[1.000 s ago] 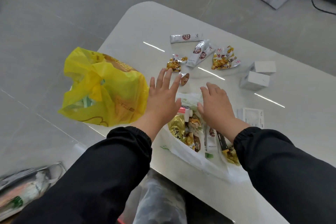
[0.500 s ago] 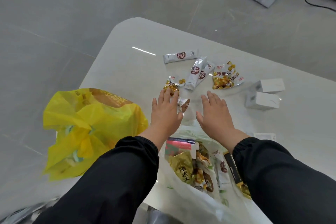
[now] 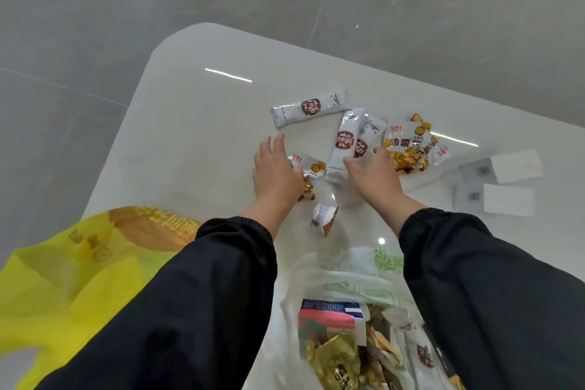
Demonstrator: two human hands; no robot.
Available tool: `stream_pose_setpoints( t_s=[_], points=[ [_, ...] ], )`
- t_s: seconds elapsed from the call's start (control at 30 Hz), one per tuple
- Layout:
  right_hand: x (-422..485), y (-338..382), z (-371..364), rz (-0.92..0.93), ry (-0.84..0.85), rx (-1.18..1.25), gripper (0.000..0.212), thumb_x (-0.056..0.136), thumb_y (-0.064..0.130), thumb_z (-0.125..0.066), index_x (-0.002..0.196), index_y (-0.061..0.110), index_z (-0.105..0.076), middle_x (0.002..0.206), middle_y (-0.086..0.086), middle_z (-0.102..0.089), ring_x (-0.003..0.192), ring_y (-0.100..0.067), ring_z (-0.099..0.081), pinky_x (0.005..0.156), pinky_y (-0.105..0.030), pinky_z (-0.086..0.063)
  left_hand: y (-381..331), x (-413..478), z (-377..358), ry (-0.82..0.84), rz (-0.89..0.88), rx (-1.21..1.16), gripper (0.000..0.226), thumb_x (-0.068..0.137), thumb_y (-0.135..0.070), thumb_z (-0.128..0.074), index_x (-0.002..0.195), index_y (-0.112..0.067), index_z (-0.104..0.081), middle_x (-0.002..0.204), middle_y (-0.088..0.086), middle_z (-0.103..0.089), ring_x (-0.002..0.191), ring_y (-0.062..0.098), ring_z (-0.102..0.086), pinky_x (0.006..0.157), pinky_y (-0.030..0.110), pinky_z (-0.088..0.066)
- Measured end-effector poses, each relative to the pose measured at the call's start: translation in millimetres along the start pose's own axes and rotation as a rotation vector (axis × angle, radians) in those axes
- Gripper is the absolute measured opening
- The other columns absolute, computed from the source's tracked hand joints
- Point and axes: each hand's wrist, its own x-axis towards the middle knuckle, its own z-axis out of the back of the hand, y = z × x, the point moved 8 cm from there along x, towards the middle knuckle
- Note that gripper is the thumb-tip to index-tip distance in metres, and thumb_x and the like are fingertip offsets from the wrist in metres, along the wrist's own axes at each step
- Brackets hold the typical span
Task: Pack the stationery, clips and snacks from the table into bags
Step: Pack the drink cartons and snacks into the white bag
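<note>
Fingers (image 3: 278,142) apart, left hand (image 3: 276,172) on chestnut packet (image 3: 311,165), right hand (image 3: 375,179) touching stick sachets (image 3: 345,141)

Yellow bag (image 3: 63,294) with orange print; white sachets (image 3: 308,108) bearing dark red logos; yellow-and-white snack packets (image 3: 411,146); plain white boxes (image 3: 516,166); black sleeves (image 3: 205,294); glossy white table (image 3: 196,123).

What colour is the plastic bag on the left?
The plastic bag is yellow with brown print; head view.

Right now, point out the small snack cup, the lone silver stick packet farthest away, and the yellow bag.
small snack cup (image 3: 324,219): head view, middle of its side wall.
lone silver stick packet (image 3: 309,107): head view, on its round red logo.
yellow bag (image 3: 72,288): head view, bare yellow side.
</note>
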Motion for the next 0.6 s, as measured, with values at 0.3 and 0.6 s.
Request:
stream_pose_setpoints(
  t_s=[0.3, 0.6],
  points=[
    [43, 0, -6, -0.197, -0.145, 0.123, 0.084, 0.079, 0.039, -0.073, 0.139, 0.004, -0.026, 0.138, -0.011, -0.039, 0.122, -0.03, -0.047, 0.097, -0.042, -0.045, -41, 72, -3, 0.023, -0.238, 0.351, 0.061, 0.096, -0.02, -0.044, 0.15, -0.017, -0.016, 0.156, 0.002, -0.023, 0.143, 0.024, -0.015, 0.114, 0.042, -0.02],
    [46, 0, -4, -0.197, -0.152, 0.187, 0.076, 0.078, 0.03, -0.076, 0.134, 0.006, -0.031, 0.131, -0.008, -0.044, 0.115, -0.027, -0.051, 0.085, -0.034, -0.045, -38, 79, 6, -0.071, -0.272, 0.437, 0.009, 0.089, -0.009, -0.052, 0.096, -0.009, -0.058, 0.092, 0.006, -0.052, 0.081, 0.021, -0.042, 0.067, 0.031, -0.034]
  ],
)
